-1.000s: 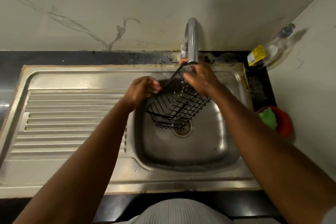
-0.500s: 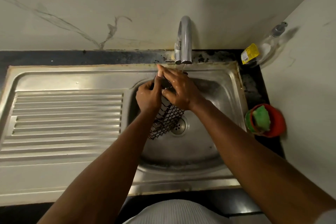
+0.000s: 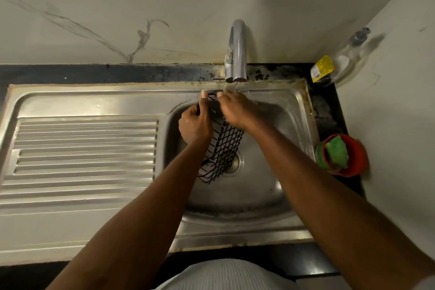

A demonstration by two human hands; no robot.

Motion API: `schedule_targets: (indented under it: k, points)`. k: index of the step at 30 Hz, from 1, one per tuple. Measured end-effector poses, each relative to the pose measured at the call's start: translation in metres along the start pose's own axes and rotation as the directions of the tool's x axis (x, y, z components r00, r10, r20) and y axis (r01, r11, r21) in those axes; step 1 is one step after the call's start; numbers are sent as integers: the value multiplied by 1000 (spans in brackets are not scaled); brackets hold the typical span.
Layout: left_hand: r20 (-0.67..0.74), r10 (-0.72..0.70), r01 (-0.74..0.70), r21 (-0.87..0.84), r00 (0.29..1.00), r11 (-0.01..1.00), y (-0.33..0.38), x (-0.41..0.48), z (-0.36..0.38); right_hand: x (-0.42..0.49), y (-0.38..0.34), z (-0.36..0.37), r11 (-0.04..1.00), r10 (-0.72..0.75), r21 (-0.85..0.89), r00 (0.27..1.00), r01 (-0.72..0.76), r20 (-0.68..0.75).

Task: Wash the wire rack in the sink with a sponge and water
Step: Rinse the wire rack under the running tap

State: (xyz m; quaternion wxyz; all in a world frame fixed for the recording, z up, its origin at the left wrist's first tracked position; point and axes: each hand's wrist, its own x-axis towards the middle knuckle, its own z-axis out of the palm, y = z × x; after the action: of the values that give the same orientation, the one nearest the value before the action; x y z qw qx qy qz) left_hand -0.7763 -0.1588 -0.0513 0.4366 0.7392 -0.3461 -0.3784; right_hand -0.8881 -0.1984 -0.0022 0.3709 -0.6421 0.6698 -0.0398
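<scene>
A black wire rack (image 3: 222,150) stands on end inside the steel sink bowl (image 3: 266,172), its lower end near the drain. My left hand (image 3: 195,125) grips the rack's upper left side. My right hand (image 3: 235,110) lies over the rack's top edge, fingers wrapped on the wire, directly under the tap (image 3: 236,54). A thin stream of water falls from the spout onto my right hand. A green sponge (image 3: 336,154) sits in a red bowl (image 3: 353,155) on the counter to the right, away from both hands.
The ribbed steel draining board (image 3: 84,148) fills the left side. A clear soap dispenser with a yellow label (image 3: 339,61) stands in the back right corner against the marble wall. Black counter edges the sink at the front and right.
The rack has been turned from lying tilted and spread out to standing on end. Both hands have come together at its top edge under the tap.
</scene>
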Motion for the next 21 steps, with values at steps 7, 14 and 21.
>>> schedule_targets:
  k: [7, 14, 21]
  points:
    - [147, -89, 123, -240, 985, 963, -3, 3, -14, -11, -2, 34, 883, -467, -191, 841, 429, -272]
    - [187, -296, 345, -361, 937, 866, -4, 4, -21, -15, 40, 47, 863, -500, -104, 807, 494, -315]
    - [243, -484, 530, -555, 841, 642, -7, 3, -32, 0, 28, 42, 967, -254, -88, 876, 239, -409]
